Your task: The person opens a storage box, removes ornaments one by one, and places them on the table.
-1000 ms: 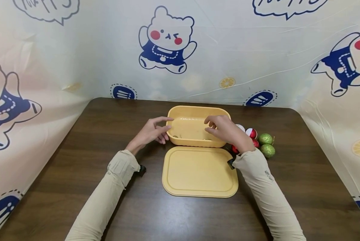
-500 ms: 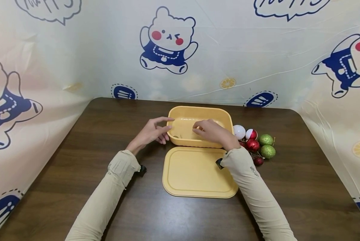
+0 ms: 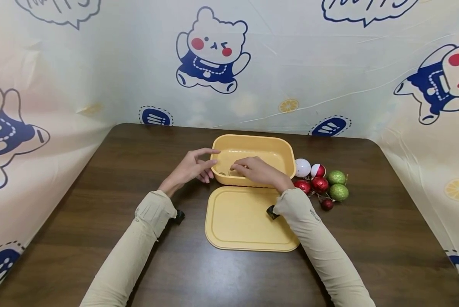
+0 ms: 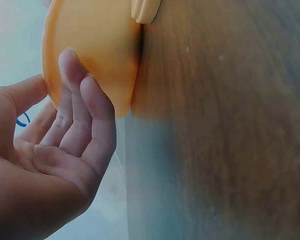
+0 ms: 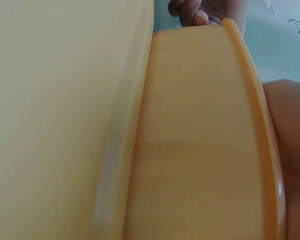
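A yellow plastic box [image 3: 279,145] stands open on the table. My left hand [image 3: 194,167] is at its left end. In the left wrist view, the left fingers [image 4: 72,110] lie near the outer wall while a digit reaches the rim. My right hand [image 3: 258,170] reaches into the box, with its fingers bent down toward the left end of the floor. Its fingertips are partly hidden, and I cannot tell whether they hold anything. A small, thin item [image 3: 222,173] shows faintly in the box's near left corner. The right wrist view shows mostly the box's outer wall [image 5: 200,125].
The matching yellow lid [image 3: 248,221] lies flat in front of the box. Right of the box sit several baubles: a white ball [image 3: 302,168], a red-and-white ball [image 3: 318,170], red balls [image 3: 320,185] and green glitter balls [image 3: 338,192]. A printed cloth [image 3: 129,64] hangs behind the table.
My right hand has moved left inside the box, from its right part toward the left end. More of the baubles now show. My left hand keeps its place at the rim.
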Tool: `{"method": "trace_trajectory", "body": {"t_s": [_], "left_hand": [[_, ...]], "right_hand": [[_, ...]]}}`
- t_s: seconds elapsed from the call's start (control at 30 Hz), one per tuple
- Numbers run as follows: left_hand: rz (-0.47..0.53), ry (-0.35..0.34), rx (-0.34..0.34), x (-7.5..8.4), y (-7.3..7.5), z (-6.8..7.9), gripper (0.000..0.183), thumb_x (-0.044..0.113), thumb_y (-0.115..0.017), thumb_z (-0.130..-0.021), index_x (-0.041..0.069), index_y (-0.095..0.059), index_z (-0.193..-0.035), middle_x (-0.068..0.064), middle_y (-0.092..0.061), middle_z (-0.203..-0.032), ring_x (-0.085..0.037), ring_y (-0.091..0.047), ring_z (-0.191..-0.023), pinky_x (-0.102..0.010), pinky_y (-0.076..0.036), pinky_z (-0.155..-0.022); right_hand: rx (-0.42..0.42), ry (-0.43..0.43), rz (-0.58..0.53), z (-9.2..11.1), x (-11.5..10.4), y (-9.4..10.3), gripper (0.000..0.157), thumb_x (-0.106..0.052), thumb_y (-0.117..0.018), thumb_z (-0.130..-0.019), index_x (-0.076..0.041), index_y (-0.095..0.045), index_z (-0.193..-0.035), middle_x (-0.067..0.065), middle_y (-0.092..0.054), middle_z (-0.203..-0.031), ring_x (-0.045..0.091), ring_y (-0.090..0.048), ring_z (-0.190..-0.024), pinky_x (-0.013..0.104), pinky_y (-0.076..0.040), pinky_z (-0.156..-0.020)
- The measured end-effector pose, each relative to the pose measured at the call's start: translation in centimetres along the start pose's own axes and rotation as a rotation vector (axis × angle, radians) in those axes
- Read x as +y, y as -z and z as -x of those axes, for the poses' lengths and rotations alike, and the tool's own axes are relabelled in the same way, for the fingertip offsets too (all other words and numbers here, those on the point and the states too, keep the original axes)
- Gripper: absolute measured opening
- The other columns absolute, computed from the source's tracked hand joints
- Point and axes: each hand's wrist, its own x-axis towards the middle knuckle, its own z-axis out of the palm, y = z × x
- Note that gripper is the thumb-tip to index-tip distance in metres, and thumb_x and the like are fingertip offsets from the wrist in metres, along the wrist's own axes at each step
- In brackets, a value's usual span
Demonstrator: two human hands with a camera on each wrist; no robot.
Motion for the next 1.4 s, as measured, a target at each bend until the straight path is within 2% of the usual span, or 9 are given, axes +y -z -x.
{"method": "trace_trajectory", "body": {"t_s": [0.1, 0.17, 0.3, 0.4, 0.63, 0.83, 1.0, 1.2, 1.4], "left_hand": [[-0.003, 0.001, 0.006, 0.0, 0.1, 0.1, 0.042, 0.021, -0.062, -0.100, 0.012, -0.055, -0.141, -0.025, -0.067, -0.075, -0.026, -0.064, -0.054, -0.042, -0.059, -0.057], [-0.004, 0.002, 0.010, -0.1, 0.2, 0.2, 0.043, 0.022, -0.062, -0.100, 0.012, -0.055, -0.141, -0.025, -0.066, -0.075, -0.026, -0.064, -0.054, -0.043, -0.059, -0.057], [-0.001, 0.008, 0.009, -0.4, 0.2, 0.3, 0.043, 0.022, -0.062, -0.100, 0.012, -0.055, -0.141, -0.027, -0.066, -0.076, -0.027, -0.064, -0.055, -0.044, -0.059, -0.058], [-0.001, 0.013, 0.005, -0.5, 0.2, 0.3, 0.043, 0.021, -0.062, -0.101, 0.012, -0.054, -0.142, -0.029, -0.066, -0.078, -0.027, -0.064, -0.055, -0.044, -0.059, -0.058], [-0.005, 0.014, -0.004, -0.7, -0.1, 0.2, 0.043, 0.022, -0.061, -0.101, 0.012, -0.054, -0.142, -0.028, -0.067, -0.077, -0.025, -0.064, -0.054, -0.043, -0.059, -0.057], [-0.002, 0.001, -0.010, -0.4, -0.3, 0.0, 0.043, 0.022, -0.061, -0.101, 0.012, -0.053, -0.142, -0.025, -0.067, -0.075, -0.025, -0.064, -0.054, -0.043, -0.059, -0.057], [-0.006, -0.004, 0.003, -0.2, -0.3, 0.0, 0.042, 0.022, -0.061, -0.101, 0.013, -0.054, -0.142, -0.026, -0.067, -0.075, -0.025, -0.064, -0.054, -0.042, -0.059, -0.056], [-0.013, 0.005, -0.008, -0.4, 0.0, -0.2, 0.044, 0.021, -0.061, -0.101, 0.012, -0.053, -0.143, -0.029, -0.066, -0.078, -0.026, -0.065, -0.055, -0.041, -0.059, -0.057], [-0.024, 0.001, -0.013, -0.4, 0.2, -0.4, 0.043, 0.024, -0.061, -0.101, 0.016, -0.054, -0.142, -0.029, -0.067, -0.080, -0.027, -0.065, -0.057, -0.041, -0.059, -0.058]], "right_hand": [[-0.043, 0.011, -0.041, -0.1, 0.0, -0.2, 0.037, -0.037, -0.045, -0.107, -0.016, -0.072, -0.119, -0.001, -0.069, -0.118, 0.013, -0.060, -0.108, 0.036, -0.047, -0.097], [-0.065, 0.011, -0.065, -0.2, 0.0, -0.2, 0.037, -0.040, -0.045, -0.107, -0.019, -0.074, -0.117, -0.003, -0.069, -0.119, 0.011, -0.060, -0.110, 0.034, -0.046, -0.098], [-0.089, 0.018, -0.089, -0.4, 0.4, -0.4, 0.034, -0.040, -0.046, -0.106, -0.022, -0.075, -0.112, -0.006, -0.069, -0.109, 0.009, -0.060, -0.099, 0.030, -0.046, -0.089], [-0.090, 0.031, -0.097, -0.5, 0.6, -0.6, 0.031, -0.036, -0.048, -0.106, -0.020, -0.072, -0.118, -0.006, -0.068, -0.112, 0.011, -0.059, -0.098, 0.031, -0.046, -0.088], [-0.114, 0.064, -0.139, -1.1, 0.0, -1.1, 0.034, -0.031, -0.048, -0.106, -0.018, -0.064, -0.133, -0.004, -0.062, -0.132, 0.011, -0.056, -0.119, 0.035, -0.043, -0.104], [-0.182, 0.046, -0.191, -1.6, -0.3, -1.1, 0.030, -0.030, -0.046, -0.107, -0.020, -0.067, -0.126, -0.008, -0.065, -0.120, 0.007, -0.056, -0.111, 0.028, -0.043, -0.099], [-0.200, 0.039, -0.247, -1.8, -0.1, -1.0, 0.027, -0.025, -0.047, -0.107, -0.017, -0.070, -0.119, -0.004, -0.066, -0.113, 0.012, -0.057, -0.103, 0.030, -0.044, -0.093], [-0.171, 0.025, -0.230, -1.9, 0.4, -0.8, 0.024, -0.016, -0.052, -0.104, -0.015, -0.071, -0.118, -0.002, -0.067, -0.119, 0.014, -0.058, -0.108, 0.031, -0.046, -0.096], [-0.161, -0.005, -0.161, -1.3, 0.8, 0.5, 0.021, -0.020, -0.056, -0.103, -0.012, -0.072, -0.114, 0.001, -0.069, -0.113, 0.015, -0.060, -0.100, 0.032, -0.048, -0.091]]}}
